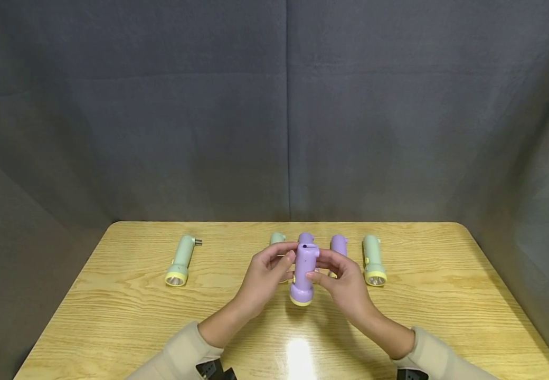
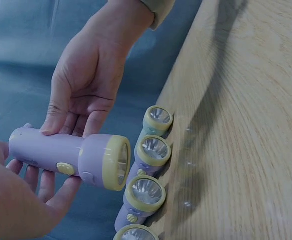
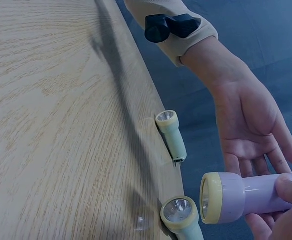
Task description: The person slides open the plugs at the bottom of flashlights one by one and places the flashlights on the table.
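A purple flashlight with a yellow rim is held tilted above the table, lens end low and towards me. My right hand grips it, the thumb on its body and fingers behind, as the left wrist view also shows. My left hand is at its other side, fingertips reaching the body while the thumb stands off it. A yellow switch shows on the flashlight's side in the left wrist view. Its tail end, facing up, has a dark slot.
Behind my hands stand a green flashlight and two purple ones, partly hidden. Another green flashlight lies to the right. Far left, a green flashlight has metal prongs out at its tail. Grey cloth hangs behind the wooden table.
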Motion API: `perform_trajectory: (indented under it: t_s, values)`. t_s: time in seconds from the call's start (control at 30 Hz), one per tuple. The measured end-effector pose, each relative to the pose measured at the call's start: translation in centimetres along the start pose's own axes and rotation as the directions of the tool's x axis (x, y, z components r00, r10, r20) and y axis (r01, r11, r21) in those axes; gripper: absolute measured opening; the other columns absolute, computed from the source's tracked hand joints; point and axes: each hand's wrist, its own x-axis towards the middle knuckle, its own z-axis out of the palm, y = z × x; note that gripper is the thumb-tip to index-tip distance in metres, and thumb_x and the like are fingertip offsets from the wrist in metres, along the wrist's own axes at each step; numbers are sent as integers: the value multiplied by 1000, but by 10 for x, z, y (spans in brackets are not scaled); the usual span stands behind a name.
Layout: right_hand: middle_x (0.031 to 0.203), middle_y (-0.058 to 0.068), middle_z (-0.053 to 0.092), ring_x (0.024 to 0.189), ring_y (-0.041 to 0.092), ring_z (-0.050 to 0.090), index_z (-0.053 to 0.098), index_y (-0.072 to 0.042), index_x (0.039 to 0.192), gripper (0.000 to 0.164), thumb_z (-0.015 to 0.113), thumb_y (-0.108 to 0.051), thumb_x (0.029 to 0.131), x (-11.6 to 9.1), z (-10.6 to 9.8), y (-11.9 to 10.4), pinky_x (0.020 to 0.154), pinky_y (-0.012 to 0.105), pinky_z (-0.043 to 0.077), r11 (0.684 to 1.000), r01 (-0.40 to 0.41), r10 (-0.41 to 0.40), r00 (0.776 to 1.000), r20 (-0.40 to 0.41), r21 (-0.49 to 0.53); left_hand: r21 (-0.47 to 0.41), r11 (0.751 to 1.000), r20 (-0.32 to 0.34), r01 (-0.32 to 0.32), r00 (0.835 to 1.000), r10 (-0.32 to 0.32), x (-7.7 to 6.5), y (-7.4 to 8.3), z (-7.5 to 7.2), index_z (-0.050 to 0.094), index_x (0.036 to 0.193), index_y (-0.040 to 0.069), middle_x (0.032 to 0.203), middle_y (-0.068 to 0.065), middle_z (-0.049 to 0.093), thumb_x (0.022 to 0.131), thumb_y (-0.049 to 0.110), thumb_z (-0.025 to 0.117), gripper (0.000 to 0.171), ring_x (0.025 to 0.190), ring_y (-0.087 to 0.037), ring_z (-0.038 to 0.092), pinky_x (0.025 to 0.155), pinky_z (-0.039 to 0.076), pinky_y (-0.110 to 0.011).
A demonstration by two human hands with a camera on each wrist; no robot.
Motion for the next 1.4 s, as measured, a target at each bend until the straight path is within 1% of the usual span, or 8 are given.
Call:
perform_trajectory:
  t_s: [0.07, 0.13, 0.33, 0.47, 0.77, 0.87, 1.1, 1.4]
  values:
    - [114, 17, 72, 102, 14, 67, 69, 3, 119, 37, 80, 3, 84, 0, 0, 1, 87, 23, 53, 1000, 18, -18, 1000, 3, -2, -9, 1000, -2, 15, 1000, -15, 0, 2, 0, 62, 133, -1, 132, -17, 61, 105, 14, 59, 32, 113, -24, 64, 94, 57, -42]
    - [114, 17, 72, 102, 13, 67, 69, 4, 119, 37, 80, 4, 83, -1, 0, 1, 86, 23, 54, 999, 33, -33, 999, 9, 0, -9, 1000, -4, 20, 1000, -20, 0, 3, 0, 63, 132, 0, 131, -17, 61, 105, 14, 59, 31, 113, -24, 64, 94, 57, -42]
    - [113, 18, 71, 102, 14, 67, 69, 4, 117, 35, 79, 5, 83, -2, 0, 1, 82, 25, 58, 998, 69, -69, 997, 31, 13, 13, 999, -10, 34, 999, -34, -1, 8, 1, 63, 129, 2, 127, -14, 62, 105, 19, 59, 30, 114, -25, 63, 95, 56, -46]
    - [115, 19, 70, 102, 13, 67, 68, 5, 117, 35, 79, 5, 84, -3, 0, 2, 83, 28, 59, 995, 98, -99, 994, 47, 21, 7, 999, -18, 44, 999, -44, -1, 10, 3, 63, 127, 1, 123, -13, 62, 106, 20, 58, 29, 114, -24, 62, 96, 56, -48]
    - [116, 20, 69, 104, 12, 67, 67, 7, 114, 34, 78, 9, 82, -5, 1, 3, 84, 31, 60, 989, 133, -136, 989, 56, 57, 5, 998, -43, 60, 997, -59, -3, 18, 6, 64, 119, -3, 116, -11, 62, 102, 17, 63, 26, 103, -19, 62, 90, 58, -43]
    - [114, 17, 70, 104, 11, 67, 67, 8, 114, 35, 78, 10, 81, -5, 1, 3, 84, 31, 61, 986, 154, -158, 986, 55, 69, -4, 997, -52, 73, 996, -73, -2, 21, 7, 64, 116, -3, 114, -12, 63, 101, 15, 63, 24, 101, -19, 63, 90, 58, -43]
    - [111, 0, 71, 103, 9, 67, 65, 10, 113, 36, 78, 13, 80, -7, 2, 2, 83, 31, 61, 977, 188, -195, 979, 66, 96, 7, 995, -64, 97, 993, -97, -1, 25, 8, 65, 108, -3, 108, -11, 63, 98, 13, 62, 19, 99, -20, 63, 88, 58, -42]
    - [112, -1, 70, 104, 10, 68, 65, 11, 113, 37, 78, 15, 79, -6, 6, 3, 83, 31, 61, 973, 199, -207, 976, 60, 120, 5, 994, -83, 106, 991, -105, 0, 29, 10, 62, 99, -2, 104, -9, 63, 95, 7, 58, 11, 95, -20, 62, 84, 59, -38]
